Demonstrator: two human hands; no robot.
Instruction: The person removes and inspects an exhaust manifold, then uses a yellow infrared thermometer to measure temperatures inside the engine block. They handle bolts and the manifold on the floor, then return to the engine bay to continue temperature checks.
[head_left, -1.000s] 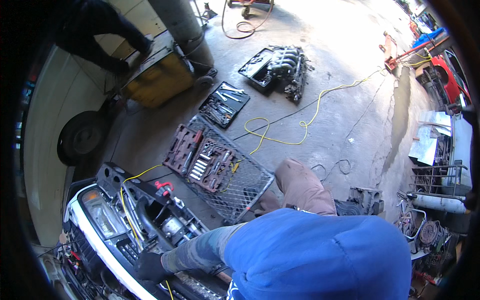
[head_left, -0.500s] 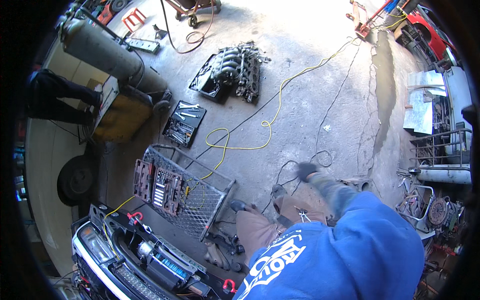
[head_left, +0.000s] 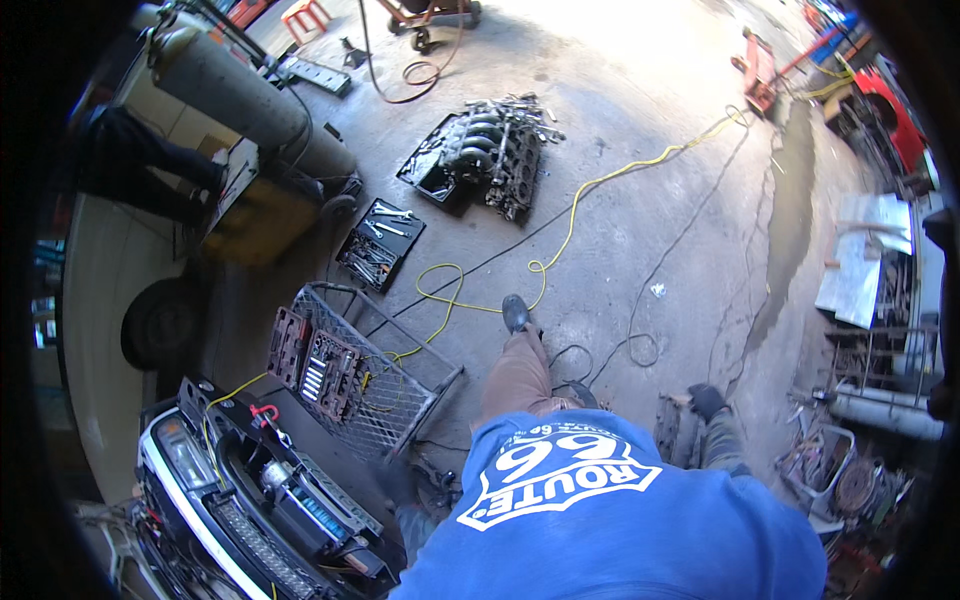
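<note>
My left hand, in a dark glove, is low beside my body between the mesh rack and the vehicle's front end. Motion smears it, so its fingers cannot be made out. On the other side, my right hand wears a dark glove and hangs beside dark metal parts on the floor. Its fingers do not show clearly, and I see no object plainly held in it. Near my left hand stands the metal mesh rack, with an opened socket set case on it.
A vehicle front with a winch stands at lower left. An engine part and a wrench tray lie ahead. A yellow cord crosses the floor past my shoe. Another person's legs show at left.
My right hand has moved right and down, and my left hand has come into view by the rack. One foot has stepped forward onto the floor near the yellow cord.
</note>
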